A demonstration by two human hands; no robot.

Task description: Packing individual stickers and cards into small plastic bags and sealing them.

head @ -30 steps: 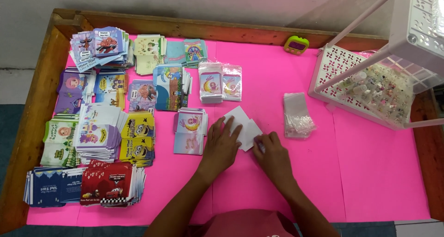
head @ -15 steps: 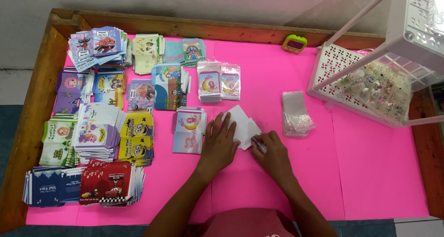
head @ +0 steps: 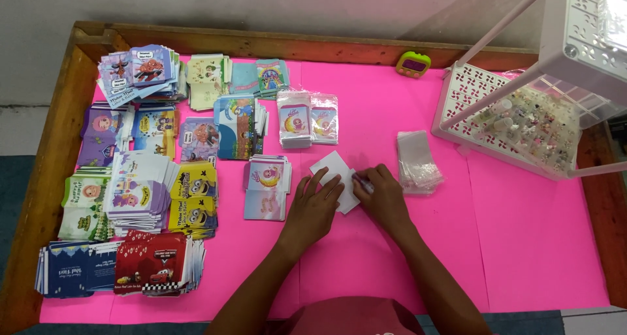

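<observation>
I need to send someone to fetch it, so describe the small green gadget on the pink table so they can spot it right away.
Start at the pink table and look along its far wooden rim. Just left of the white perforated rack sits the small green gadget, alone on bare pink. It is the only lime-green, rounded thing with a dark purple screen; everything else nearby is flat cards or clear bags.

What we cannot make out at the table

Our left hand (head: pixel 315 207) covers the lower part of the white envelope (head: pixel 334 173), and our right hand (head: pixel 383 198) hides its right edge; whatever the right fingers pinch is too small to tell. The white rack (head: pixel 522 100) runs off the right edge, the tiny pieces on its shelf a blur.
</observation>
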